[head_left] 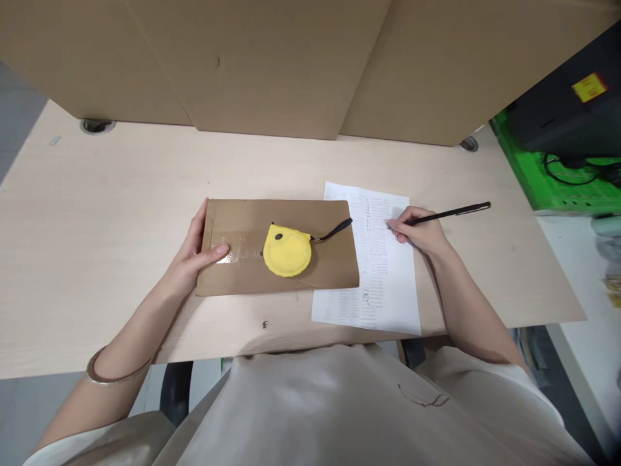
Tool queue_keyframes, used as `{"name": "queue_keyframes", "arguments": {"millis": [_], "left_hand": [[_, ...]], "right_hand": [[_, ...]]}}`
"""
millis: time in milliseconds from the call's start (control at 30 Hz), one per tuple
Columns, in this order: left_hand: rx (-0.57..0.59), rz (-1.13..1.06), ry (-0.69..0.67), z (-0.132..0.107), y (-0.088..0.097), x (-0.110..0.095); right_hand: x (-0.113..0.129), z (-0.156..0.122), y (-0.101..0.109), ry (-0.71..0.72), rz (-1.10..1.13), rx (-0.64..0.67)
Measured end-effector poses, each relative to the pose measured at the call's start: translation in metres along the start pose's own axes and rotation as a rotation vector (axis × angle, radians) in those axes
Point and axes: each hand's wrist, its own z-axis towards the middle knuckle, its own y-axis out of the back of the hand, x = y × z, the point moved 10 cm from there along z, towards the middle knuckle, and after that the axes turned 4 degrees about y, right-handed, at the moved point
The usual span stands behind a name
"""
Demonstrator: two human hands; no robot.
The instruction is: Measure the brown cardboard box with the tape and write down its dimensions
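My left hand grips the left end of a flat brown cardboard box, thumb on top over a strip of clear tape, fingers behind the edge. On the box lies a small yellow round pouch with a black dot and a black wrist strap reaching right. A printed sheet of paper lies flat on the table, its left part covered by the box. My right hand rests on the sheet's right side, fingers closed around a black pen; the pen's lower end is hidden by the fingers.
A tall cardboard screen stands along the back of the light wooden table. Cable holes sit at its back corners. To the right, a green crate holds cables, with a dark object bearing a yellow label above it.
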Motion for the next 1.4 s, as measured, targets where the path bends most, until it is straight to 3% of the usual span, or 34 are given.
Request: {"name": "queue_keyframes", "arguments": {"millis": [300,533,900,1400], "left_hand": [[0.026,0.019,0.000,-0.002,-0.001,-0.001],[0.018,0.030,0.036,-0.004,-0.004,-0.003],[-0.034,0.016,0.035,-0.004,-0.002,0.000],[-0.014,0.024,0.040,-0.003,-0.002,0.001]], "right_hand": [[-0.003,0.001,0.001,0.004,-0.005,0.003],[-0.008,0.001,0.007,0.010,0.004,-0.073],[-0.011,0.001,0.007,0.013,0.022,-0.053],[-0.013,0.000,0.009,0.031,-0.001,-0.065]]}}
